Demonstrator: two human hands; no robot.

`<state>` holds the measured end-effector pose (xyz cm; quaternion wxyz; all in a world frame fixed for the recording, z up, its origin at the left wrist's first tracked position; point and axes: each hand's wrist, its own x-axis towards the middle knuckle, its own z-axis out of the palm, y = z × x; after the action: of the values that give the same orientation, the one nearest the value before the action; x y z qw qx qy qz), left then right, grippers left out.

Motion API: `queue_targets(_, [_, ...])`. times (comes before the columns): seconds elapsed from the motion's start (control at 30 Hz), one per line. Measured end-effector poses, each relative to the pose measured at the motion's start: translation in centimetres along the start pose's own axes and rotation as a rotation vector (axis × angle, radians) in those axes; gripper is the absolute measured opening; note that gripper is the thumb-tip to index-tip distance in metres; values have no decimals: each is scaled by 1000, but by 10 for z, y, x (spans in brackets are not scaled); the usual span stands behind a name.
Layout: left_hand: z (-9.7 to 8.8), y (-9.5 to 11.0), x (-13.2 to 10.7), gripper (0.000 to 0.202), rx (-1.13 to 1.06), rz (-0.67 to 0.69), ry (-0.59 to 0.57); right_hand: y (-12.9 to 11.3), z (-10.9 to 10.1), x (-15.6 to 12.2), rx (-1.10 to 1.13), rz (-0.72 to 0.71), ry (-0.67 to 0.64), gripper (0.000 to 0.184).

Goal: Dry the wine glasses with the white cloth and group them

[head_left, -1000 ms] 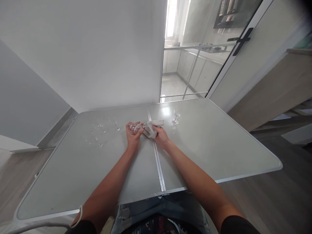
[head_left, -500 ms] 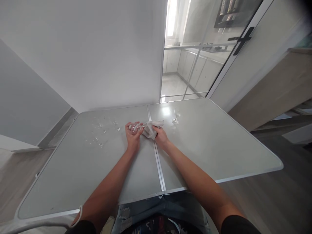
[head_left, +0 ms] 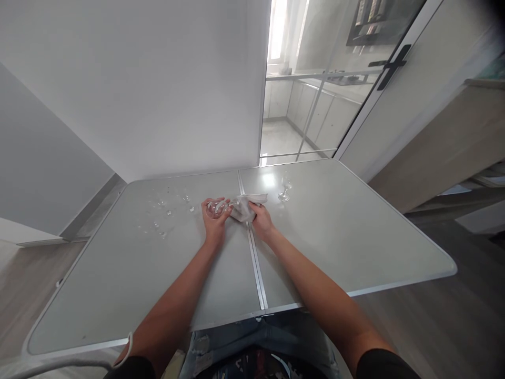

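Note:
Just left of the table's seam, my left hand (head_left: 215,218) is closed around the bowl of a clear stemmed glass (head_left: 216,208), which lies on its side in the grip. The glass's stem end points right, into a pale grey cloth (head_left: 243,209) that covers its foot. My right hand (head_left: 260,218) pinches that cloth, thumb on top, just right of the seam. Another stemmed glass (head_left: 284,190) stands upright on the table to the right. Farther left are several clear glasses (head_left: 160,213), faint against the tabletop.
The pale folding table (head_left: 315,242) has a metal-trimmed edge and a metal seam (head_left: 255,268) down its middle. A white wall (head_left: 177,95) meets its far side, beside a glass-paned door (head_left: 315,100) with a dark handle (head_left: 394,66). A light cable (head_left: 79,363) runs at the lower left.
The cloth has shifted slightly and bunched around the foot end of the glass, its upper flap now reaching a little farther right. Both hands keep nearly the same places.

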<state>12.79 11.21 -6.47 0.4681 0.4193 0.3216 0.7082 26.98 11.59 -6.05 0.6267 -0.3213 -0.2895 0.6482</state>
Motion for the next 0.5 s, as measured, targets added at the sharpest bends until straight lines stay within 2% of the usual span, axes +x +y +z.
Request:
queue_targets(0.17, [4,4,-5,66,-24,-74,-130,-1,0,1,8,20,-9,34])
queue_targets(0.27, [3,4,-4,65,-32,-57,-101,0,0,1,8,44,-49,34])
queue_targets(0.37, [0,3,0,63,-41,-29,-37,1,1,1,4,50,-17,32])
queue_targets(0.5, [1,4,-1,62,-33,-71,-90,-2,1,0,-1,22,37,31])
